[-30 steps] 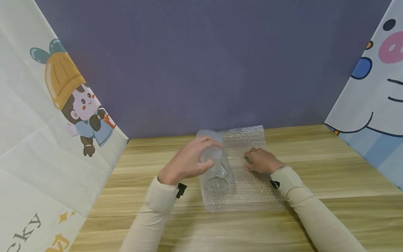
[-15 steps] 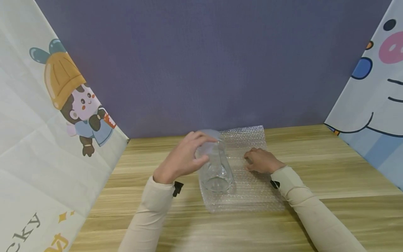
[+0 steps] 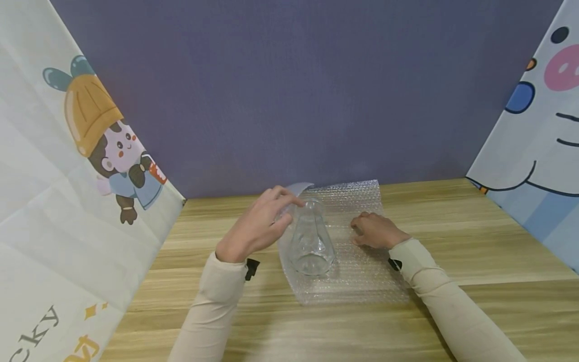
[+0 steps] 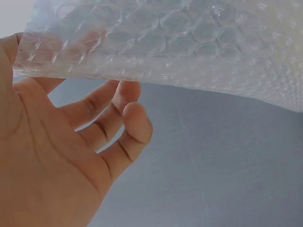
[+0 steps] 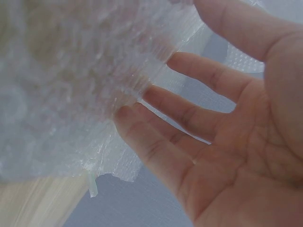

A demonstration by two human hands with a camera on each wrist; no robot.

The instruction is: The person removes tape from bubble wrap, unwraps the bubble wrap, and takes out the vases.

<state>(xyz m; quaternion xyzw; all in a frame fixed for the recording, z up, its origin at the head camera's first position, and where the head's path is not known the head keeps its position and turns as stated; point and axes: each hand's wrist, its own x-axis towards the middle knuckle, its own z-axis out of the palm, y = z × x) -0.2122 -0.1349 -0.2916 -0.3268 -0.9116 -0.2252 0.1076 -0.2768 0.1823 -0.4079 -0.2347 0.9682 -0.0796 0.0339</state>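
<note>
One glass container point(image 3: 312, 246) on bubble wrap point(image 3: 357, 286), on bench point(image 3: 443, 216). Left hand point(image 3: 258, 223) pinches a lifted edge, right hand point(image 3: 375, 231) touches the wrap. Wrapping looks barely started; covering left.

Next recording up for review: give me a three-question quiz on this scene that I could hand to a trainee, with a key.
1. Multiple choice: What lies under the clear glass vessel? A) newspaper; B) bubble wrap; C) a towel.
2. True or false: The left hand is nearer the vessel than the right hand.
3. Fill in: The tabletop shows a ____ pattern.

Key: 1. B; 2. true; 3. wood-grain.
</note>
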